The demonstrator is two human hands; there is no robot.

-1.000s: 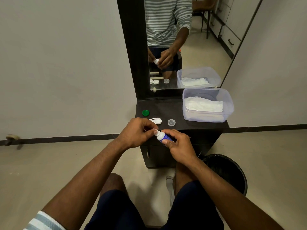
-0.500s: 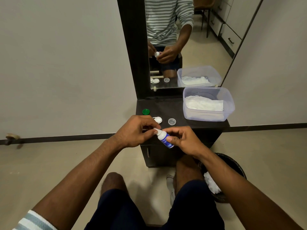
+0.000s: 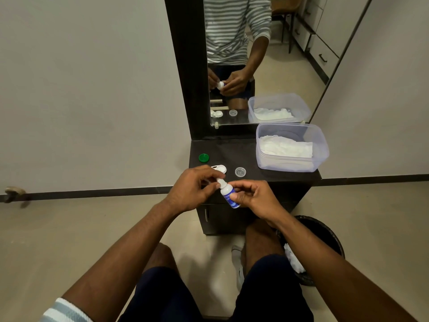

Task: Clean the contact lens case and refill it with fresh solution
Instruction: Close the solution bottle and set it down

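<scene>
Right hand (image 3: 253, 198) pinches small white blue-labelled plastic solution bottle (image 3: 228, 195); left hand (image 3: 192, 188) fingers pinch its white cap. White plastic lens case (image 3: 220, 168) sits open on dark worktop (image 3: 243, 154).

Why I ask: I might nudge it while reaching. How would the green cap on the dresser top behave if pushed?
The green cap looks small and plastic, so probably very light and stiff. It lies flat on the smooth dark dresser top, so a nudge would likely slide it rather than tip it. It sits close to the left edge, so it could drop off.
</scene>
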